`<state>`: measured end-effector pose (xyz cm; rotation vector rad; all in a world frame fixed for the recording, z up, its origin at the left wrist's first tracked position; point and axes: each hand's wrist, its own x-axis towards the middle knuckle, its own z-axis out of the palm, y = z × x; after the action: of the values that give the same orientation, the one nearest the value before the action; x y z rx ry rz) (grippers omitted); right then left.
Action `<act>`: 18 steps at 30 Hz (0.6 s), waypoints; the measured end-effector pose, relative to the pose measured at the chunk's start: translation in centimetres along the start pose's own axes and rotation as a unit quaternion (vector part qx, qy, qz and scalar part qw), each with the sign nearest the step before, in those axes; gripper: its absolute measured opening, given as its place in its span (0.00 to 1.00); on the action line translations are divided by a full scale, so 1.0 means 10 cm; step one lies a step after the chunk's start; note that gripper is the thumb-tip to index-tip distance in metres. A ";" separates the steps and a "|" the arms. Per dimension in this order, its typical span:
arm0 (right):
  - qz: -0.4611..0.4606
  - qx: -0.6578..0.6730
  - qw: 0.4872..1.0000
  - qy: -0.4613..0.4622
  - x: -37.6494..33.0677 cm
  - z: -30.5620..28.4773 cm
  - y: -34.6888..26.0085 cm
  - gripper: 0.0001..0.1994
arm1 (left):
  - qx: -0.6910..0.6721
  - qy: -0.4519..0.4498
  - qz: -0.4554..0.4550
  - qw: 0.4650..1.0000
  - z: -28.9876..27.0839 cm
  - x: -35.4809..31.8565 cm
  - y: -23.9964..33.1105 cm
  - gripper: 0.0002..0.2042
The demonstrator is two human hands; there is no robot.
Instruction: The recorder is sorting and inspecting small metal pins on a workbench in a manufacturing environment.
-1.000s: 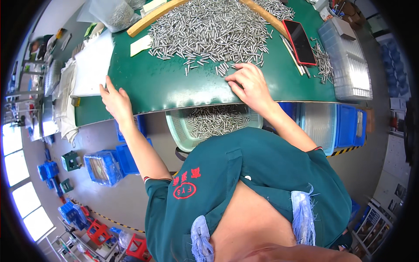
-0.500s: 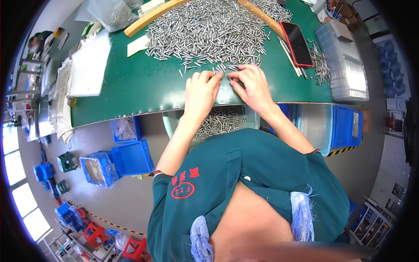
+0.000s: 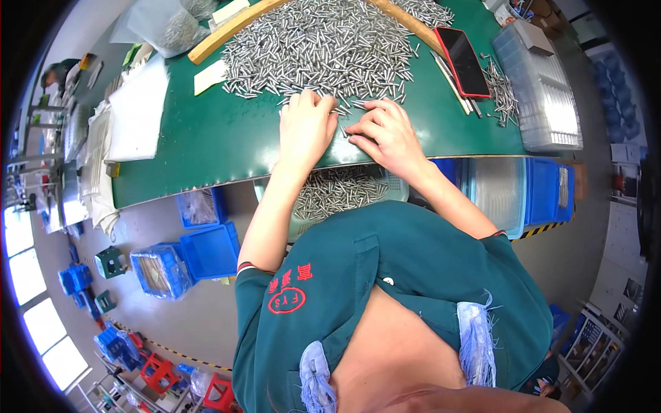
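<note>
Working at the near edge of the metal pins (image 3: pixel 317 51), we've got our L hand (image 3: pixel 307 125) w/ fingers curled close together & our R hand (image 3: pixel 385 134) w/ fingers bent, thumb a bit apart — can't tell if either pinches a pin. One loose pin (image 3: pixel 343 131) lies b/w our hands, just beside the R fingertips, w/ the rest heaped right beyond our grip on the green table (image 3: pixel 213 144). Below our hands sits a pale green basket (image 3: pixel 399 187) of similar pins — phone (image 3: pixel 465 63) off to the R of our R hand.

the pins (image 3: pixel 317 51) are shiny metal, the tabletop (image 3: pixel 220 141) smooth and glossy, the strips (image 3: pixel 233 30) matt wood
</note>
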<state>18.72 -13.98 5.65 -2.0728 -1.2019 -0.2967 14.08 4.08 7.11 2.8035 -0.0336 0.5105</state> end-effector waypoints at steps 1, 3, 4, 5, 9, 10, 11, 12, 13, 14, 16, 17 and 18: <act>0.005 0.002 1.000 0.001 0.00 -0.01 -0.01 0.07 | 0.000 0.000 0.000 1.000 -0.01 0.00 -0.02 0.08; 0.009 0.005 1.000 0.002 0.00 -0.01 -0.01 0.07 | 0.001 -0.001 0.008 1.000 -0.03 -0.01 -0.07 0.08; 0.008 0.004 1.000 0.003 0.00 -0.01 -0.01 0.07 | -0.007 0.002 0.015 1.000 -0.04 -0.01 -0.08 0.08; 0.008 0.003 1.000 0.005 0.00 -0.01 0.00 0.07 | -0.006 0.001 0.015 1.000 -0.05 -0.03 -0.08 0.08; 0.008 0.002 1.000 0.003 0.00 -0.01 -0.01 0.07 | -0.006 0.035 0.004 0.999 -0.07 -0.10 -0.03 0.08; 0.008 0.005 1.000 0.006 0.01 -0.01 -0.03 0.07 | 0.003 0.049 -0.008 0.999 -0.08 -0.11 -0.03 0.08; 0.008 0.006 1.000 0.010 0.02 -0.01 -0.04 0.07 | 0.004 0.049 -0.009 0.999 -0.07 -0.12 -0.04 0.08; 0.008 0.006 1.000 0.010 0.02 -0.01 -0.04 0.07 | 0.006 0.037 -0.010 0.999 -0.04 -0.12 -0.06 0.08; -0.002 0.002 1.000 0.004 0.01 -0.01 -0.03 0.07 | 0.008 0.024 -0.010 1.000 -0.02 -0.11 -0.07 0.08; -0.012 -0.001 1.000 -0.002 0.01 0.00 -0.03 0.07 | 0.009 0.024 -0.010 1.000 -0.01 -0.11 -0.08 0.08; -0.014 -0.002 1.000 -0.001 -0.01 0.01 -0.01 0.07 | 0.015 0.028 -0.008 0.999 0.00 -0.11 -0.09 0.07; -0.016 -0.003 1.000 -0.001 -0.01 0.02 -0.01 0.07 | 0.015 0.029 -0.008 0.999 -0.01 -0.11 -0.10 0.07; -0.016 -0.003 1.000 0.000 0.00 0.02 -0.01 0.07 | -0.002 0.049 -0.006 0.999 -0.04 -0.11 -0.11 0.07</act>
<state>18.58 -13.85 5.56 -2.0604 -1.2374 -0.3149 13.00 5.24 6.73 2.7686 0.0032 0.6434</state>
